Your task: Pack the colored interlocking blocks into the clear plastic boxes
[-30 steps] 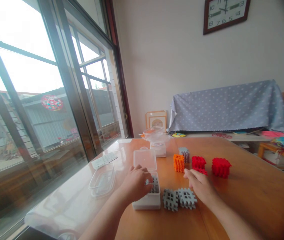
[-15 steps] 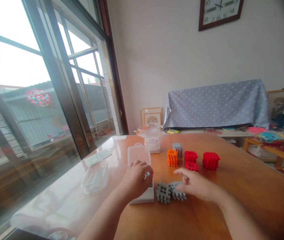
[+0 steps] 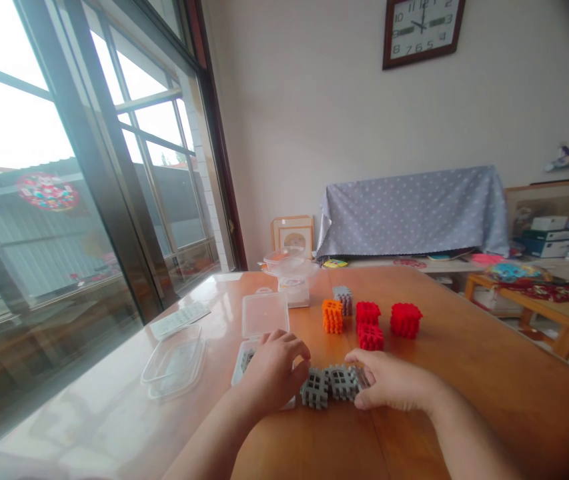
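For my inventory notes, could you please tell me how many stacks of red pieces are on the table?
3. The right-hand stack stands alone; left of it, the rear stack sits close behind the front stack. None seems hidden.

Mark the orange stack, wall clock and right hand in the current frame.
Orange stack (image 3: 333, 320): head view, on its front side.
Wall clock (image 3: 421, 33): head view, on the dial.
Right hand (image 3: 395, 381): head view, back of the hand.

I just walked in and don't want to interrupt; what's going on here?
A person's left hand is over an open plastic box with gray pieces inside. The right hand curls around the end of a gray latticed plastic stack, beside another gray stack. Farther back on the brown wooden table stand an orange stack and red stacks.
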The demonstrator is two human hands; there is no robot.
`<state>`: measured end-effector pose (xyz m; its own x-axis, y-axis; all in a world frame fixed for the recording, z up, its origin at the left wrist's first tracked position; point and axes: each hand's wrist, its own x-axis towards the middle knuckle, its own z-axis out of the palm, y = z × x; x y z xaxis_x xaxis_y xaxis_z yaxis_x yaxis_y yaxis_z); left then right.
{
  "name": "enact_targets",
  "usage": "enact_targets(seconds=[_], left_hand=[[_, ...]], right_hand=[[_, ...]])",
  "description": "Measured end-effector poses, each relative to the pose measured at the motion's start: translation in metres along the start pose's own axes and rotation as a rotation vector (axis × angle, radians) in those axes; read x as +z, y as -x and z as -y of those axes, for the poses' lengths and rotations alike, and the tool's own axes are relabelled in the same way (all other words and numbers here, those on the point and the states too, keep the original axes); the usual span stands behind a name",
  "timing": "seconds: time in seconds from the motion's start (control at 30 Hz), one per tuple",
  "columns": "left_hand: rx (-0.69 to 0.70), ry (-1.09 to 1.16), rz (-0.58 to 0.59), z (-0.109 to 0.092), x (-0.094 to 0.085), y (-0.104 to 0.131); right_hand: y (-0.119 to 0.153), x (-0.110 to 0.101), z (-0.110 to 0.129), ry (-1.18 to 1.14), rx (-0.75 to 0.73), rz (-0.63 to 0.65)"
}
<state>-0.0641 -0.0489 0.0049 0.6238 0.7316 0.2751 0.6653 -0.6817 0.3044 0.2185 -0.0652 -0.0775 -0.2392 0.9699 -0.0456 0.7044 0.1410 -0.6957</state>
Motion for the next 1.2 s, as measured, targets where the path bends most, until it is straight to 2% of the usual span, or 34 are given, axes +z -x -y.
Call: enact_targets(seconds=[0.17, 0.3, 0.43, 0.53, 0.67, 0.8, 0.87, 0.97, 1.1, 1.2], left_hand=[[0.015, 0.015, 0.001, -0.002, 0.003, -0.002], [0.009, -0.001, -0.032, -0.007, 0.003, -0.001], [0.004, 0.047, -0.088, -0.019, 0.003, 0.002], [-0.016, 0.162, -0.135, -0.026, 0.012, 0.003], [-0.141, 0.353, -0.154, -0.024, 0.034, -0.001], [-0.214, 0.537, -0.168, -0.017, 0.046, -0.005], [-0.214, 0.596, -0.203, -0.011, 0.04, -0.004], [-0.231, 0.642, -0.289, 0.003, 0.017, -0.001], [-0.3, 0.65, -0.396, 0.035, -0.02, 0.005], [-0.341, 0.613, -0.447, 0.063, -0.035, 0.011]], right_hand=[[-0.001, 0.0, -0.008, 0.122, 0.073, -0.041], [0.001, -0.006, -0.002, 0.062, 0.075, -0.056], [0.003, -0.012, 0.019, -0.004, -0.098, -0.184], [0.004, -0.006, 0.043, -0.013, -0.22, -0.249], [0.008, 0.013, 0.07, -0.051, -0.266, -0.226], [0.012, 0.024, 0.081, -0.056, -0.288, -0.222], [0.011, 0.024, 0.08, -0.058, -0.301, -0.241], [0.007, 0.022, 0.07, -0.037, -0.301, -0.327], [-0.003, 0.024, 0.054, -0.004, -0.283, -0.465], [-0.008, 0.027, 0.047, -0.011, -0.281, -0.516]])
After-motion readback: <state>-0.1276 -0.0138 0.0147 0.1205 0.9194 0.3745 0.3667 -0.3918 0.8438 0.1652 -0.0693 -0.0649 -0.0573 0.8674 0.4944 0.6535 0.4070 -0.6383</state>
